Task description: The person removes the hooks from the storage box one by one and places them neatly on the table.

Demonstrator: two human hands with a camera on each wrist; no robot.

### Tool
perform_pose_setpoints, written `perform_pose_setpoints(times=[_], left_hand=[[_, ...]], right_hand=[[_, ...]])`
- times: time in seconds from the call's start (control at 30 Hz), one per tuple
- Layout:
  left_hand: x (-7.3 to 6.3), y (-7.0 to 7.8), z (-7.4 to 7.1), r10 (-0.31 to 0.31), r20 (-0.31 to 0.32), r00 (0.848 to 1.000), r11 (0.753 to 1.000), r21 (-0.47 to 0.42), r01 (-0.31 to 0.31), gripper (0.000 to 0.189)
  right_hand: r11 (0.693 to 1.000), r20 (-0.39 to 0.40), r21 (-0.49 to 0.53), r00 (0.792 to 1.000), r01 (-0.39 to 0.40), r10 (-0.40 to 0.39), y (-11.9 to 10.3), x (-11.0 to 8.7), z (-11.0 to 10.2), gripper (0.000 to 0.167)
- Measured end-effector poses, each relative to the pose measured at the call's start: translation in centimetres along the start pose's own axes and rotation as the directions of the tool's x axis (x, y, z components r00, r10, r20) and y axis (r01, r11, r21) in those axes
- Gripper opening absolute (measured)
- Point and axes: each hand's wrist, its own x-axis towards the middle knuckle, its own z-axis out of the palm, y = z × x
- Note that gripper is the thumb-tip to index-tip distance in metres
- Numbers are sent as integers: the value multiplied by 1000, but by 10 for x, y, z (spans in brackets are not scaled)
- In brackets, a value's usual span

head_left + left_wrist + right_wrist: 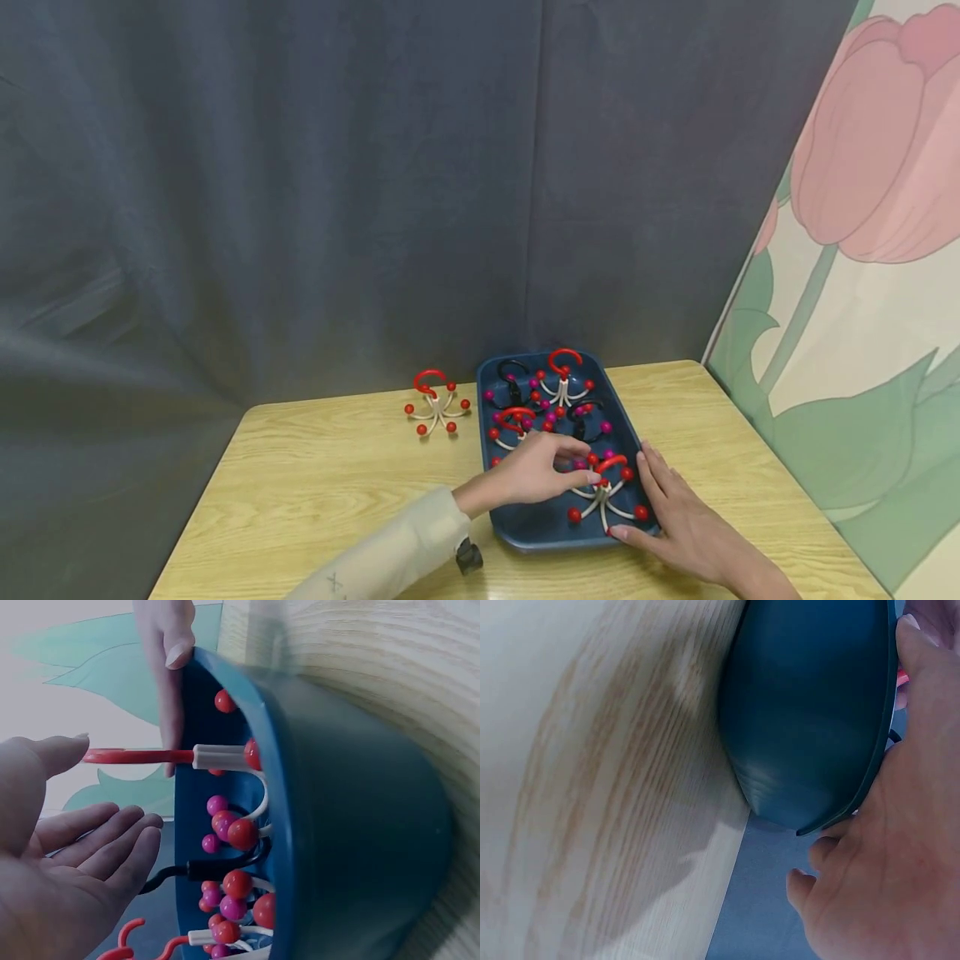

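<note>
A dark blue plastic bin (pixel 551 542) holds several small hook hangers. Nearest its front is a hanger (pixel 602 493) with a red hook and white curved prongs tipped with red balls. My left hand (pixel 536 468) hovers over the bin, thumb and fingers spread apart. In the left wrist view, its thumb tip is right at the end of the red hook (pixel 139 756). My right hand (pixel 693 533) rests against the bin's right rim with long fingers, thumb over the front corner. The right wrist view has this hand (pixel 900 847) along the rim.
One more red-hooked white hanger (pixel 437 407) stands on the wooden table (pixel 315 492), left of the bin. Black hangers (pixel 513 390) with magenta balls share the bin. Behind hangs a dark grey curtain (pixel 375 208); a tulip-patterned wall (pixel 847 350) is at the right.
</note>
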Motion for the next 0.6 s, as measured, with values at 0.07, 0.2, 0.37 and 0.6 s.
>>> perform_pose_setpoints(times=[0.07,0.2,0.37,0.6], left_hand=[[1,0,3,15,-6,1000,1000,15,-15,54],[2,-1,10,34,-14,999,999,31,-34,51],[4,-4,16,52,-23,998,998,44,-51,48],[7,-4,19,60,-34,998,998,15,-59,41]], right_hand=[[1000,-10,-1,1000,7,-7,0,-1,1,112],[1000,-19,-3,1000,24,-24,0,0,0,111],[1000,-5,-7,1000,16,-16,0,0,-1,111],[1000,20,7,1000,-7,7,1,2,-2,114]])
